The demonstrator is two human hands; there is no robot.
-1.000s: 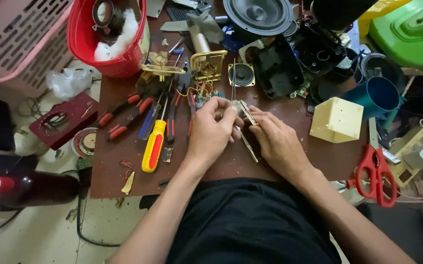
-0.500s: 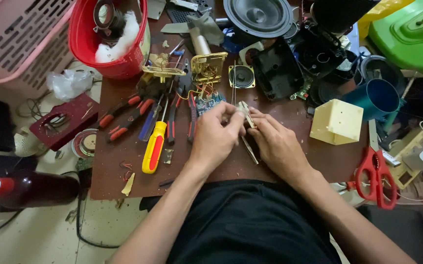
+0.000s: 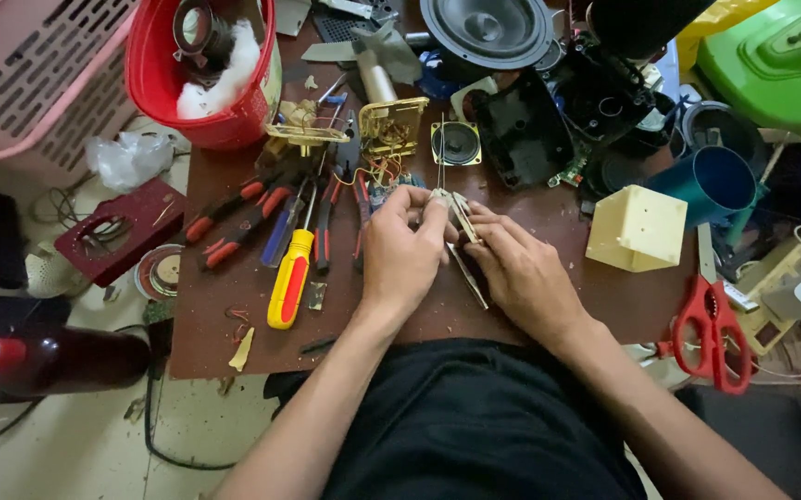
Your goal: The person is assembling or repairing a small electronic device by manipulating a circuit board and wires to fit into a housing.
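Observation:
My left hand (image 3: 402, 252) and my right hand (image 3: 523, 276) meet over the middle of a brown work table (image 3: 558, 319). Together they pinch a small pale metal part (image 3: 447, 206) with a thin rod sticking up from it. A slim metal strip (image 3: 468, 275) lies slanted under my right fingers. Just beyond my left hand sits a small circuit board with coloured wires (image 3: 384, 181). Both hands are closed on the part; what lies under my palms is hidden.
Left of my hands lie a yellow-and-red screwdriver (image 3: 290, 279) and red-handled pliers (image 3: 234, 215). A red bucket (image 3: 220, 83), big speaker (image 3: 487, 30), small speaker (image 3: 457, 143), cream box (image 3: 638, 228), teal cup (image 3: 711, 181) and red scissors (image 3: 713, 324) crowd the table.
My hands stay in the same spot over the table. The fingers have shifted slightly on the small part; nothing else has moved.

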